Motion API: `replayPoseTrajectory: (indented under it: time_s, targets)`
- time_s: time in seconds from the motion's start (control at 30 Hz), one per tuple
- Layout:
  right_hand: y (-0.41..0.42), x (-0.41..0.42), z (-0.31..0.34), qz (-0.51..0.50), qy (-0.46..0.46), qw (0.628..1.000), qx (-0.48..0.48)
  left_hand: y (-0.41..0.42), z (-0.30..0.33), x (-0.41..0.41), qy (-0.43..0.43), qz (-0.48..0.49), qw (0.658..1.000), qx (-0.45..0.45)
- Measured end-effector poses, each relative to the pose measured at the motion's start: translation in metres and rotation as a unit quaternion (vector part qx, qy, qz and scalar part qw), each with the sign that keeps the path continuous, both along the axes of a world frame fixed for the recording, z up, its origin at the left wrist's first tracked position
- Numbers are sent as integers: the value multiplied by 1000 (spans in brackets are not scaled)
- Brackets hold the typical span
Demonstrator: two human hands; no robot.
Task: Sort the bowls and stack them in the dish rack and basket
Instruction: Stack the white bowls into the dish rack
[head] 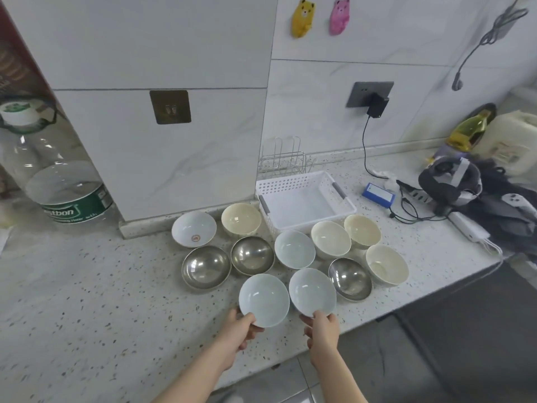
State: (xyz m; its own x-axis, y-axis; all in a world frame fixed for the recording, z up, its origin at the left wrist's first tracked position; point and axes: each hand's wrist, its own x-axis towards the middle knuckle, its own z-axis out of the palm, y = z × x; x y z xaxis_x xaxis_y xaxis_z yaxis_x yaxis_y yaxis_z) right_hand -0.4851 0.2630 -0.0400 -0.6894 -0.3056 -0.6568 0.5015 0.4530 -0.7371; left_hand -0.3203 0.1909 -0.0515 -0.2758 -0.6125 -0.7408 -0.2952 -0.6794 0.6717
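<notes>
Several bowls stand on the speckled counter (116, 286). My left hand (239, 327) grips the near rim of a pale blue bowl (263, 299). My right hand (321, 327) grips the near rim of a second pale blue bowl (312, 290). A third pale blue bowl (294, 249) sits behind them. Three steel bowls (206, 267) (252, 255) (350, 279) and several cream bowls (241, 219) (330, 239) (387, 264) lie around. A white bowl with a red mark (193, 229) is at the back left. The white basket (305, 199) is empty, with the wire dish rack (283, 158) behind it.
A large water bottle (55, 175) stands at the left. A charger cable (364, 146), a blue box (378, 194), a headset (449, 178), dark cloth and oil bottles (470, 129) crowd the right end. The counter edge runs close to my hands.
</notes>
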Motion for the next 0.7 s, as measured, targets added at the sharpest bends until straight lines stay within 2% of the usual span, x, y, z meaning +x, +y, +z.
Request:
replayPoseTrajectory:
  time_s: [0.3,0.5,0.7]
  targets:
    - [19,-17,10,82,18,996,-22,28,11,1,36,158,987,-16]
    - [12,-5,27,139,18,988,-58,46,26,30,68,262,961,-60]
    - [-9,41,49,207,13,974,-96,56,52,80,93,342,928,-114]
